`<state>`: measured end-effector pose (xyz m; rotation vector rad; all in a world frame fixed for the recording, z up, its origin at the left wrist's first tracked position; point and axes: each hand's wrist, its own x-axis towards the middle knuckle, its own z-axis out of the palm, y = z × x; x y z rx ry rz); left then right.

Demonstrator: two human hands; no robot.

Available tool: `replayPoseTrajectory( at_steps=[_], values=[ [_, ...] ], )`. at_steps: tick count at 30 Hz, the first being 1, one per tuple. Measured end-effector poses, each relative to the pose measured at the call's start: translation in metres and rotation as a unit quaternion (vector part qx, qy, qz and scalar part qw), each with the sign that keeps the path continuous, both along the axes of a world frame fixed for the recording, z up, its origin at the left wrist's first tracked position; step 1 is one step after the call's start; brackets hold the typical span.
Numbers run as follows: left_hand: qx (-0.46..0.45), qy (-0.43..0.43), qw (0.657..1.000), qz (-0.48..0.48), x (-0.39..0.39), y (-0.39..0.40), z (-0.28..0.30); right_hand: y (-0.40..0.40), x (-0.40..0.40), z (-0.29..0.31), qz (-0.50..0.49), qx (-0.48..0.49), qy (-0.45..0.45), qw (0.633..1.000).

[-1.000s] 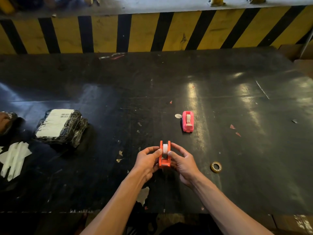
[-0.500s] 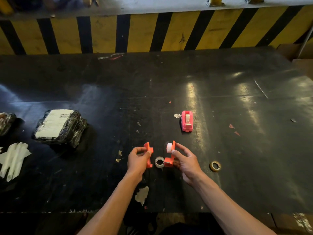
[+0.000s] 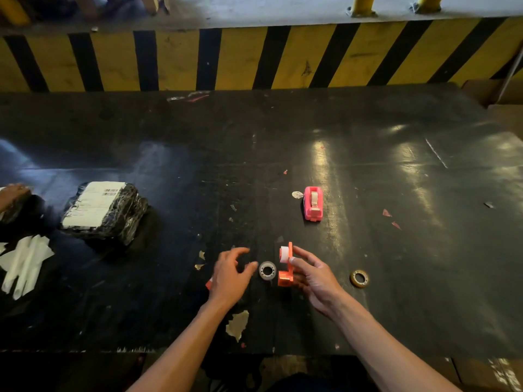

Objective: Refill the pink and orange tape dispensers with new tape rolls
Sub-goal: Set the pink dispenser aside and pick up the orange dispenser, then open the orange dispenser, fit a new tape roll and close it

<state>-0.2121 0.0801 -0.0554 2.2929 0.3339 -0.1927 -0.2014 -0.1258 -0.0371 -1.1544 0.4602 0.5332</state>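
Note:
The orange tape dispenser is split in two. My right hand (image 3: pixel 317 278) grips one orange half (image 3: pixel 285 274) upright on the black table (image 3: pixel 396 306), and a white hub (image 3: pixel 283 254) shows at its top. A small bit of the other orange half (image 3: pixel 209 284) peeks out under the left edge of my left hand (image 3: pixel 229 275), whose fingers are spread just left of a clear tape roll (image 3: pixel 267 270) lying flat. The pink dispenser (image 3: pixel 312 203) stands farther back with tape in it. A brown roll (image 3: pixel 359 278) lies to the right of my right hand.
A black-wrapped parcel with a white label (image 3: pixel 104 210) sits at the left, with white strips (image 3: pixel 25 264) nearer the edge. Another person's hand (image 3: pixel 14 193) shows at the far left. A yellow and black striped barrier (image 3: pixel 254 58) runs behind the table.
The two hands pulled the orange dispenser apart and a clear roll dropped onto the table between them. My left hand then let go of its half and spread its fingers beside the roll.

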Motion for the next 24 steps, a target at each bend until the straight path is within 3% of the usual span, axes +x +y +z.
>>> replayPoseTrajectory(
  at_steps=[3,9,13,18,24],
  values=[
    [-0.208,0.05,0.974,-0.072,0.006,-0.02,0.017,0.0,-0.004,0.0,0.047,-0.008,-0.016,0.999],
    [-0.234,0.042,0.969,-0.068,0.005,-0.027,0.016,-0.007,-0.009,0.002,0.058,-0.017,-0.015,0.998],
    [-0.124,-0.004,0.991,-0.054,-0.005,-0.014,0.003,-0.015,-0.008,-0.008,-0.011,-0.03,0.002,0.999],
    [0.082,0.056,0.976,-0.194,-0.024,0.001,-0.021,-0.025,-0.008,-0.019,-0.048,-0.041,0.026,0.998],
    [0.131,0.027,0.971,-0.2,-0.025,-0.003,-0.02,-0.027,-0.007,-0.021,-0.059,-0.046,0.025,0.997]
  ],
)
